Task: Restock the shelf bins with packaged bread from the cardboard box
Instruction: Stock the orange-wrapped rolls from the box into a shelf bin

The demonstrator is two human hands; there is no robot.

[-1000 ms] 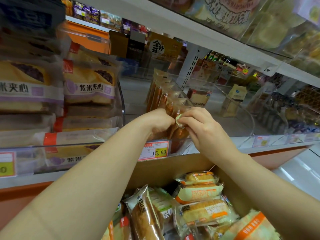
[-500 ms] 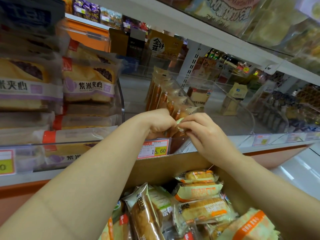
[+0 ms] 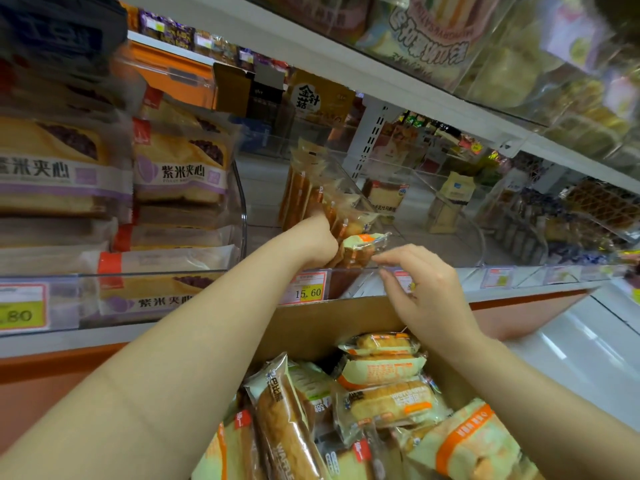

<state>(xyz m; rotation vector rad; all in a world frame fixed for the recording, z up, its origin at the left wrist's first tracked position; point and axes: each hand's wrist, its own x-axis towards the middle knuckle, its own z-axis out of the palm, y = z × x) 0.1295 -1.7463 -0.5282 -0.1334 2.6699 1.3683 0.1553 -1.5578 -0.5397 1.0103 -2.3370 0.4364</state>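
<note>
Packaged bread (image 3: 360, 247), a pale wrapper with an orange band, sits at the front of a row of upright packets (image 3: 313, 197) inside the clear shelf bin (image 3: 349, 271). The left hand (image 3: 320, 242) reaches into that bin with its grip clenched against the row, pressing the packets; whether it actually grasps one cannot be told. The right hand (image 3: 424, 289) hovers just beside the front packet, fingers (image 3: 381, 258) loosely curled and released, holding nothing. Below both arms the open cardboard box (image 3: 298, 327) holds more wrapped loaves (image 3: 388, 403). A price tag (image 3: 308, 292) reads 15.60.
</note>
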